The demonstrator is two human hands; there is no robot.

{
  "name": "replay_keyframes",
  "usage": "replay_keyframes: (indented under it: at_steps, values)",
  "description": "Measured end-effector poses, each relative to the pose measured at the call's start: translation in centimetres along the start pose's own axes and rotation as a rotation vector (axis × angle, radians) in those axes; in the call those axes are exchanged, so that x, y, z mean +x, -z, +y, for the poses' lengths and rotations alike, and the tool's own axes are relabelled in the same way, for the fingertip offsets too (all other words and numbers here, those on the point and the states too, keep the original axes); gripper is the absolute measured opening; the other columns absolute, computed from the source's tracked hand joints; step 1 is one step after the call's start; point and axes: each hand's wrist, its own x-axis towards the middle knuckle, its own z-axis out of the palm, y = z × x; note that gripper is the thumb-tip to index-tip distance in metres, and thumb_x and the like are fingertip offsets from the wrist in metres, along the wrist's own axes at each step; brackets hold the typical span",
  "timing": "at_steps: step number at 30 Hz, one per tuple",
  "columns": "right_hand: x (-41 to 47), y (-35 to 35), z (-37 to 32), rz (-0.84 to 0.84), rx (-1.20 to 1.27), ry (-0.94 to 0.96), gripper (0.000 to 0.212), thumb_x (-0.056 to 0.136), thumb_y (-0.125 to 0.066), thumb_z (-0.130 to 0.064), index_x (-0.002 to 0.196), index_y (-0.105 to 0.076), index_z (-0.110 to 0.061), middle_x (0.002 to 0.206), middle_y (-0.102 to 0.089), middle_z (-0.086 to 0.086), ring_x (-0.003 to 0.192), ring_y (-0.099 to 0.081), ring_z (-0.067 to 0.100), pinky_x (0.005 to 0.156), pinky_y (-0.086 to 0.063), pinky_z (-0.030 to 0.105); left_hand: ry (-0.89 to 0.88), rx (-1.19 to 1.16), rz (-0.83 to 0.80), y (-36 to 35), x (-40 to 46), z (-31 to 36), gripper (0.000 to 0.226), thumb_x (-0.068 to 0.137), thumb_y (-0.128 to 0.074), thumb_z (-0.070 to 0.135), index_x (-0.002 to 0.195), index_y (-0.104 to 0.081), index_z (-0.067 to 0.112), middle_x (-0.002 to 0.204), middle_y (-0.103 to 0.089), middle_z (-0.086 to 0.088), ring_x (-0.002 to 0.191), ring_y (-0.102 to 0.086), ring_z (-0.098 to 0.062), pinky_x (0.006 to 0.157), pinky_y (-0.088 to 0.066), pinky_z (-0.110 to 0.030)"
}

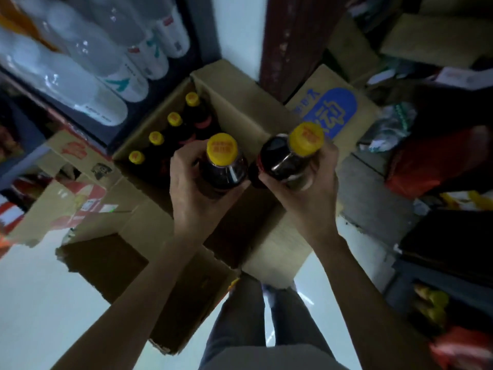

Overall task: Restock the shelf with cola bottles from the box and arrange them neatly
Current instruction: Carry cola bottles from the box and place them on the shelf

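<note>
Left hand (192, 182): fingers clamped round a dark cola bottle with a yellow cap (222, 166), held above the box.
Right hand (306, 188): fingers clamped round a second dark yellow-capped cola bottle (289, 156), tilted, just beside the first.
Open brown cardboard box (240, 102): on the pale floor; four more yellow-capped bottles (174, 119) stand in a row along its left wall.
Shelf (88, 126): upper left, carrying clear plastic bottles (80, 84).

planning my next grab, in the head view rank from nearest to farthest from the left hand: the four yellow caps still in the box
From the left hand, the caps run in a row up and to the right inside the box:
1. Lowest cap, at the hand's left.
2. Second cap, further up.
3. Third cap, mid-row.
4. Top cap, at the far end.
</note>
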Motion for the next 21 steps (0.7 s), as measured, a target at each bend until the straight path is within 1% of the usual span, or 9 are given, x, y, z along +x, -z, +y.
replay_keyframes:
  at_steps: [2, 4, 7, 9, 11, 13, 16, 18, 21]
  values:
    - [-1.9, 2.8, -1.4, 0.057, 0.005, -0.024, 0.077, 0.066, -0.083, -0.029, 0.118, -0.036, -0.061, 0.121, -0.051, -0.013, 0.117, -0.053, 0.010, 0.097, -0.044, 0.028, -0.037, -0.029, -0.080, -0.5, -0.5, 2.9, 0.062, 0.071, -0.080, 0.036, 0.118, -0.043, 0.020, 0.117, -0.049, -0.002, 0.113, -0.050, -0.007, 0.093, -0.046, -0.030]
    - [-4.5, 5.8, -2.2, 0.113, -0.014, -0.025, 0.068, 0.068, -0.080, -0.031, 0.121, -0.042, -0.053, 0.120, -0.048, -0.018, 0.116, -0.051, 0.005, 0.096, -0.044, 0.027, -0.013, -0.089, -0.164, -1.5, -1.5, 5.5, 0.060, 0.066, -0.080, 0.039, 0.113, -0.044, 0.031, 0.114, -0.049, 0.005, 0.110, -0.049, 0.001, 0.092, -0.044, -0.024]
    - [-9.2, 10.1, -2.6, 0.199, -0.076, -0.033, 0.065, 0.071, -0.079, -0.032, 0.125, -0.044, -0.034, 0.121, -0.047, -0.020, 0.116, -0.051, 0.006, 0.095, -0.043, 0.025, 0.035, -0.222, -0.320, -3.6, -3.8, 9.1, 0.063, 0.061, -0.083, 0.036, 0.111, -0.046, 0.033, 0.110, -0.056, 0.001, 0.105, -0.055, -0.003, 0.087, -0.049, -0.027]
    - [-12.9, 12.9, -2.4, 0.277, -0.092, -0.072, 0.064, 0.072, -0.079, -0.035, 0.126, -0.044, -0.035, 0.120, -0.048, -0.023, 0.115, -0.052, 0.012, 0.095, -0.044, 0.028, -0.009, -0.273, -0.410, -5.2, -5.9, 11.6, 0.063, 0.061, -0.083, 0.034, 0.112, -0.047, 0.028, 0.108, -0.055, -0.001, 0.101, -0.057, -0.001, 0.085, -0.048, -0.022]
    - [-17.1, 15.3, -2.1, 0.371, -0.099, -0.110, 0.064, 0.072, -0.078, -0.037, 0.126, -0.044, -0.041, 0.122, -0.051, -0.016, 0.116, -0.052, 0.015, 0.096, -0.045, 0.032, -0.098, -0.285, -0.520, -6.7, -8.2, 14.0, 0.064, 0.062, -0.083, 0.035, 0.116, -0.048, 0.032, 0.111, -0.055, 0.000, 0.105, -0.057, -0.005, 0.087, -0.048, -0.023]
    - [-21.4, 17.5, -2.1, 0.469, -0.103, -0.156, 0.067, 0.072, -0.077, -0.036, 0.125, -0.040, -0.052, 0.123, -0.052, -0.010, 0.117, -0.052, 0.014, 0.097, -0.044, 0.030, -0.174, -0.286, -0.610, -8.1, -11.0, 16.2, 0.065, 0.063, -0.083, 0.038, 0.117, -0.049, 0.028, 0.112, -0.056, -0.002, 0.106, -0.058, -0.010, 0.087, -0.049, -0.027]
    - [-28.3, 20.8, -2.1, 0.601, -0.131, -0.210, 0.070, 0.071, -0.077, -0.037, 0.125, -0.037, -0.059, 0.121, -0.050, -0.019, 0.114, -0.051, 0.006, 0.094, -0.043, 0.023, -0.268, -0.268, -0.731, -9.8, -16.1, 19.3, 0.067, 0.064, -0.082, 0.040, 0.119, -0.050, 0.021, 0.112, -0.057, -0.002, 0.104, -0.058, -0.011, 0.086, -0.050, -0.026]
    - [-33.2, 23.0, -2.1, 0.685, -0.149, -0.247, 0.068, 0.072, -0.076, -0.039, 0.126, -0.038, -0.056, 0.119, -0.051, -0.017, 0.112, -0.052, 0.009, 0.093, -0.044, 0.026, -0.313, -0.266, -0.799, -10.5, -20.2, 21.5, 0.067, 0.065, -0.081, 0.039, 0.121, -0.051, 0.017, 0.112, -0.057, -0.002, 0.105, -0.057, -0.011, 0.086, -0.047, -0.020]
    - [-40.5, 26.9, -2.7, 0.795, -0.178, -0.306, 0.068, 0.073, -0.075, -0.042, 0.132, -0.042, -0.041, 0.121, -0.052, -0.018, 0.112, -0.053, 0.016, 0.090, -0.046, 0.035, -0.344, -0.288, -0.886, -11.1, -26.1, 25.5, 0.069, 0.067, -0.076, 0.041, 0.124, -0.051, 0.011, 0.114, -0.054, 0.000, 0.106, -0.052, 0.002, 0.085, -0.041, -0.010]
